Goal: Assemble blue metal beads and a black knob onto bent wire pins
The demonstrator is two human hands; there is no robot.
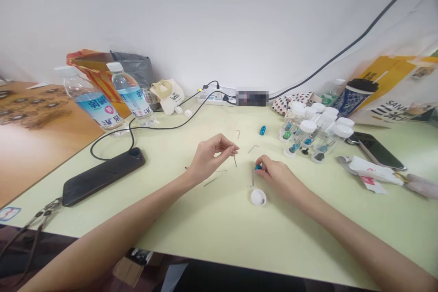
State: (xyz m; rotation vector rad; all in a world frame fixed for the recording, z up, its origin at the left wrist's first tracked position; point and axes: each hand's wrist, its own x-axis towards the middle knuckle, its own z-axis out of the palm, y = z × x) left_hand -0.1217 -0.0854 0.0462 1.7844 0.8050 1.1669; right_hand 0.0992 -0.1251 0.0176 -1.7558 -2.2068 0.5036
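My left hand (214, 154) is closed in a pinch above the table, with a thin metal hex key (235, 161) pointing down from its fingertips. To its right, my right hand (272, 171) grips a small shiny blue part (258, 167), mostly hidden by the fingers. Just below that hand stands a white round cap (258, 197) with a small dark piece inside. A thin metal rod (252, 178) lies between the cap and the blue part. Another bent hex key (253, 148) rests between and beyond my hands. Farther back lies a second blue part (262, 130).
Several clear white-capped jars (308, 127) stand at the right, near a phone (378, 149) and a torn wrapper (371, 171). At left are a black phone (104, 175), two water bottles (132, 93) and a looping cable (160, 127). A power strip (215, 96) lies by the wall.
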